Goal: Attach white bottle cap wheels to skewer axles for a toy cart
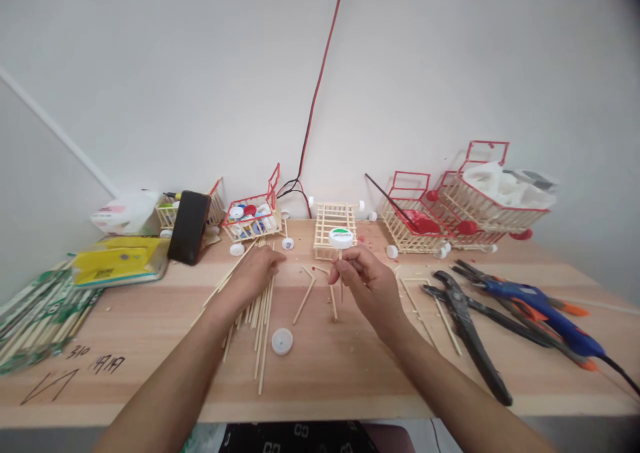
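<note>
My right hand (373, 286) pinches a thin wooden stick (341, 289) upright. A white bottle cap (341, 238) with a green print sits on the stick's top end. Over the pile of loose wooden sticks (263, 336) is my left hand (257, 273), its fingers stretched toward the right and nothing visible in them; its fingertips are partly hidden. A second white cap (282, 341) lies on the table between my arms. Behind my right hand stands a stick frame (327, 214) with white caps on it. Short stick pieces (304, 300) lie between the hands.
Small stick carts with red trim (253, 216) stand along the wall, one holding caps. At right lie black-handled cutters (470, 340) and a blue glue gun (545, 313). A phone (189, 228), yellow tissue pack (120, 260) and bagged sticks (45, 313) are at left.
</note>
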The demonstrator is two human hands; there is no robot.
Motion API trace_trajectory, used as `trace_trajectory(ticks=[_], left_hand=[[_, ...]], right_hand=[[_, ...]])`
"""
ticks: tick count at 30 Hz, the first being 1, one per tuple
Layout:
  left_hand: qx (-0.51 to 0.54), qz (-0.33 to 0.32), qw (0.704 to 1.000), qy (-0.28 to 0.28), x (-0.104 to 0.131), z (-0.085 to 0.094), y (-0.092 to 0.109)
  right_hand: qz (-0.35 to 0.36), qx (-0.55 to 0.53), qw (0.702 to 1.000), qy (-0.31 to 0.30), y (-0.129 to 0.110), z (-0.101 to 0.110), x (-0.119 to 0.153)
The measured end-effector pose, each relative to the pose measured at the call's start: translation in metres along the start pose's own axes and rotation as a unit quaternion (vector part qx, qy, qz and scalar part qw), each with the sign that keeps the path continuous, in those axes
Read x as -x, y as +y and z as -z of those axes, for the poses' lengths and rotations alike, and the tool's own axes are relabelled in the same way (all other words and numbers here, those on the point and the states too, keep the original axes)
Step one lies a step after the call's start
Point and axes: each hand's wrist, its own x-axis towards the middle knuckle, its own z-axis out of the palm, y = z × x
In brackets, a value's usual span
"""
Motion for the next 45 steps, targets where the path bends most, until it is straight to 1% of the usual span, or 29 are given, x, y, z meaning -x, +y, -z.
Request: trace_trajectory(ticks=[6, 12, 17, 21, 25, 34, 38, 42, 45], left_hand=[[-0.046, -0.035, 0.997, -0.044, 0.001, -0.001, -0.001], [-0.121, -0.055, 0.986, -0.099, -0.002, 0.008, 0.01], [-0.139, -0.039, 0.984, -0.105, 0.0, 0.011, 0.018], [-0.153, -0.033, 0.98, -0.119, -0.001, 0.007, 0.021], [-0.18, -0.035, 0.976, -0.119, -0.002, 0.004, 0.024], [-0.228, -0.046, 0.965, -0.121, -0.002, -0.002, 0.018], [-0.246, -0.042, 0.961, -0.116, -0.004, -0.004, 0.02], [-0.247, -0.04, 0.962, -0.113, -0.003, -0.002, 0.025], [-0.229, -0.036, 0.967, -0.109, -0.001, -0.001, 0.03]], right_hand=[[-0.001, 0.0, 1.0, -0.003, 0.001, -0.001, 0.001], [-0.001, -0.006, 1.0, -0.002, 0.002, -0.001, 0.0], [-0.004, -0.005, 1.0, -0.003, 0.002, -0.001, 0.0], [-0.003, -0.002, 1.0, -0.004, 0.002, -0.001, 0.001], [0.001, -0.007, 1.0, -0.001, 0.004, -0.002, 0.001], [0.004, -0.009, 1.0, 0.001, 0.003, 0.0, 0.0], [0.003, -0.016, 1.0, 0.003, 0.004, -0.001, 0.0], [0.006, -0.017, 1.0, 0.004, 0.004, -0.001, 0.0], [0.009, -0.016, 1.0, 0.005, 0.003, 0.0, 0.0]])
